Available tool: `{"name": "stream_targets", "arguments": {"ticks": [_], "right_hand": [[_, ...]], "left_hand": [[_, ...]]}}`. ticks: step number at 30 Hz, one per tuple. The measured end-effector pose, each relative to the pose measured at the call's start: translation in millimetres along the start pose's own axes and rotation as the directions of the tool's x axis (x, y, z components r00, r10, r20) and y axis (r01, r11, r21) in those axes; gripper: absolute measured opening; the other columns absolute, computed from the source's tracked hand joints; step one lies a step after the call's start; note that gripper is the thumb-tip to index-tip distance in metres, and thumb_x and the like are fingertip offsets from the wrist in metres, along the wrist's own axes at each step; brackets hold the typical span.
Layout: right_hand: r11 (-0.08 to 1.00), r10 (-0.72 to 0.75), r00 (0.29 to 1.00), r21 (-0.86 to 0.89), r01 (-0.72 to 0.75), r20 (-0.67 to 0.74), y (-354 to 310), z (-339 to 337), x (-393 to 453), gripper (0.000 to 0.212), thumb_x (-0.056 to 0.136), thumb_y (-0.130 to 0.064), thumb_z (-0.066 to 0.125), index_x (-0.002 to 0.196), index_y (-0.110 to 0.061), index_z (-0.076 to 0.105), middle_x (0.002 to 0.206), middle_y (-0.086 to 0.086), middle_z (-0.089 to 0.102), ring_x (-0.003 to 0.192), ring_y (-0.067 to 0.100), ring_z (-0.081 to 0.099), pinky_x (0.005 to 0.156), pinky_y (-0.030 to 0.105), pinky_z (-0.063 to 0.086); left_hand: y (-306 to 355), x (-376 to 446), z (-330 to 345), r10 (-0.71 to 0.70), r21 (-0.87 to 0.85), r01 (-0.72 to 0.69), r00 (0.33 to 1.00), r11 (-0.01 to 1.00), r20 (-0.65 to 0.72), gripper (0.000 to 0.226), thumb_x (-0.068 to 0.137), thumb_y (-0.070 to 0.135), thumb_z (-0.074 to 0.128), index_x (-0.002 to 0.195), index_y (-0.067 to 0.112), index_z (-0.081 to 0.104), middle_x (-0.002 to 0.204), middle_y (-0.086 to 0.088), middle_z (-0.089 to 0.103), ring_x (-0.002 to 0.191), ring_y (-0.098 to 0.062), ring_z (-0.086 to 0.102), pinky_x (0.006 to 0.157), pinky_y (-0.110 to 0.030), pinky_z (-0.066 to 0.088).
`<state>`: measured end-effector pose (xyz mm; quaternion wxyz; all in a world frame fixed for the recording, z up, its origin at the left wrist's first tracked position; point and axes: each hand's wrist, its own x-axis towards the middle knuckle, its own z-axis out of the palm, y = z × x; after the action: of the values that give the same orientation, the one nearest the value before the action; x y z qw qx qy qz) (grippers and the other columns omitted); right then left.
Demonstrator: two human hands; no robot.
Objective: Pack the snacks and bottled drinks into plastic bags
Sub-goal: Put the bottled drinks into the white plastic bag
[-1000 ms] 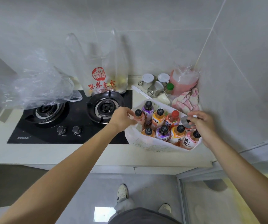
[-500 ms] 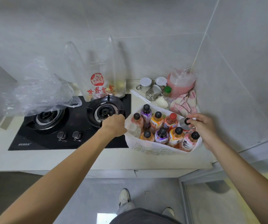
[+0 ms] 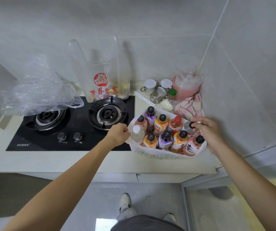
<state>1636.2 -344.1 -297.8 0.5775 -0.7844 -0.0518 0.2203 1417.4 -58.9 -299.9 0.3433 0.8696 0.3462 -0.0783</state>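
Note:
A white plastic bag (image 3: 152,155) sits on the counter right of the stove, packed with several upright bottled drinks (image 3: 165,139) with black caps; one has a red cap (image 3: 177,120). A clear bottle with a white cap (image 3: 137,133) stands at the bag's left end. My left hand (image 3: 119,134) is closed on the bag's left rim, beside that bottle. My right hand (image 3: 207,130) is at the bag's right end, with thumb and fingers pinched on a silver-topped can (image 3: 188,128) among the bottles. A tall clear printed bag (image 3: 104,87) stands behind the right burner.
A black two-burner gas stove (image 3: 70,140) fills the counter's left part, with a crumpled clear bag (image 3: 39,94) over its left burner. Glass jars (image 3: 150,86), a pink container (image 3: 186,87), a pink cloth (image 3: 189,105) and a white knife (image 3: 143,98) crowd the back right corner.
My left hand has moved left from the bottle tops to the bag's left rim, which uncovers the white-capped clear bottle. My right hand stays at the silver-topped can.

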Motion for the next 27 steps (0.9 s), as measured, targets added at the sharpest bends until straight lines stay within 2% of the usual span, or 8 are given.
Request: {"name": "stream_targets", "arguments": {"ticks": [3, 6, 8, 11, 15, 18, 22, 27], "right_hand": [[0.999, 0.006, 1.0, 0.041, -0.005, -0.01, 1.3, -3.8, 1.1, 0.021, 0.089, 0.002, 0.067, 0.098, -0.014, 0.078, 0.097, 0.011, 0.075, 0.076, 0.02, 0.066, 0.072, 0.035, 0.054], [0.995, 0.009, 0.999, 0.095, -0.005, -0.042, -0.2, -2.0, -1.2, 0.022, 0.089, 0.002, 0.065, 0.092, -0.017, 0.077, 0.091, 0.011, 0.073, 0.072, 0.019, 0.064, 0.068, 0.034, 0.054], [0.994, 0.011, 0.998, 0.112, -0.004, -0.067, -2.3, 0.6, -3.2, 0.022, 0.09, 0.0, 0.065, 0.09, -0.019, 0.076, 0.086, 0.01, 0.072, 0.069, 0.018, 0.063, 0.065, 0.031, 0.052], [0.987, 0.035, 0.99, 0.163, -0.013, -0.138, -4.5, 0.2, -3.9, 0.025, 0.089, 0.002, 0.062, 0.086, -0.02, 0.075, 0.079, 0.003, 0.072, 0.066, 0.017, 0.062, 0.065, 0.03, 0.051], [0.968, 0.034, 0.974, 0.25, 0.024, -0.224, -8.8, -10.0, -7.0, 0.028, 0.094, 0.006, 0.054, 0.086, -0.016, 0.071, 0.062, -0.001, 0.065, 0.048, 0.016, 0.047, 0.047, 0.025, 0.039], [0.95, -0.001, 0.968, 0.301, 0.079, -0.252, -19.1, -19.7, -8.3, 0.028, 0.095, 0.006, 0.053, 0.087, -0.015, 0.07, 0.068, 0.007, 0.06, 0.047, 0.016, 0.041, 0.043, 0.023, 0.033], [0.935, -0.027, 0.97, 0.336, 0.11, -0.243, -40.2, -27.1, -11.0, 0.027, 0.093, 0.008, 0.052, 0.091, -0.011, 0.07, 0.067, 0.009, 0.057, 0.041, 0.009, 0.038, 0.041, 0.02, 0.028], [0.923, -0.079, 0.976, 0.356, 0.148, -0.202, -66.7, -22.3, -18.2, 0.028, 0.092, 0.008, 0.051, 0.09, -0.011, 0.071, 0.065, 0.009, 0.056, 0.044, 0.011, 0.034, 0.041, 0.019, 0.027]], "left_hand": [[5.7, -7.8, -7.7, 0.052, -0.274, -0.091, 0.988, 0.957, -0.145, 0.009, 0.09, 0.011, 0.06, 0.082, 0.008, 0.058, 0.077, -0.006, 0.066, 0.074, -0.022, 0.059, 0.068, -0.034, 0.046], [27.1, -14.1, -18.9, 0.063, -0.558, -0.149, 0.983, 0.816, -0.171, 0.015, 0.088, 0.004, 0.065, 0.088, 0.012, 0.053, 0.089, -0.02, 0.072, 0.085, -0.031, 0.07, 0.081, -0.042, 0.053], [45.0, -14.3, -26.7, 0.058, -0.672, -0.157, 0.984, 0.724, -0.167, 0.017, 0.09, 0.0, 0.066, 0.094, 0.012, 0.054, 0.087, -0.021, 0.069, 0.075, -0.029, 0.071, 0.079, -0.043, 0.056], [70.4, -14.2, -35.6, 0.118, -0.719, -0.216, 0.976, 0.66, -0.184, 0.016, 0.095, 0.001, 0.065, 0.108, 0.004, 0.055, 0.083, -0.013, 0.063, 0.05, -0.022, 0.054, 0.057, -0.036, 0.052], [99.1, -19.1, -42.9, 0.21, -0.708, -0.312, 0.95, 0.634, -0.231, 0.007, 0.102, 0.002, 0.053, 0.11, 0.001, 0.054, 0.08, -0.011, 0.068, 0.042, -0.019, 0.039, 0.044, -0.03, 0.044], [114.4, -23.5, -43.8, 0.241, -0.68, -0.36, 0.933, 0.639, -0.268, 0.007, 0.103, 0.004, 0.052, 0.105, 0.005, 0.059, 0.078, -0.009, 0.066, 0.043, -0.014, 0.042, 0.045, -0.03, 0.042], [123.6, -26.2, -45.6, 0.233, -0.659, -0.412, 0.909, 0.629, -0.346, 0.01, 0.103, 0.009, 0.053, 0.102, 0.012, 0.063, 0.079, -0.009, 0.065, 0.048, -0.005, 0.049, 0.054, -0.03, 0.043], [134.0, -29.0, -64.0, 0.17, -0.706, -0.448, 0.887, 0.549, -0.43, 0.012, 0.103, 0.008, 0.052, 0.101, 0.013, 0.062, 0.077, -0.006, 0.063, 0.05, -0.013, 0.041, 0.047, -0.029, 0.035]]}}
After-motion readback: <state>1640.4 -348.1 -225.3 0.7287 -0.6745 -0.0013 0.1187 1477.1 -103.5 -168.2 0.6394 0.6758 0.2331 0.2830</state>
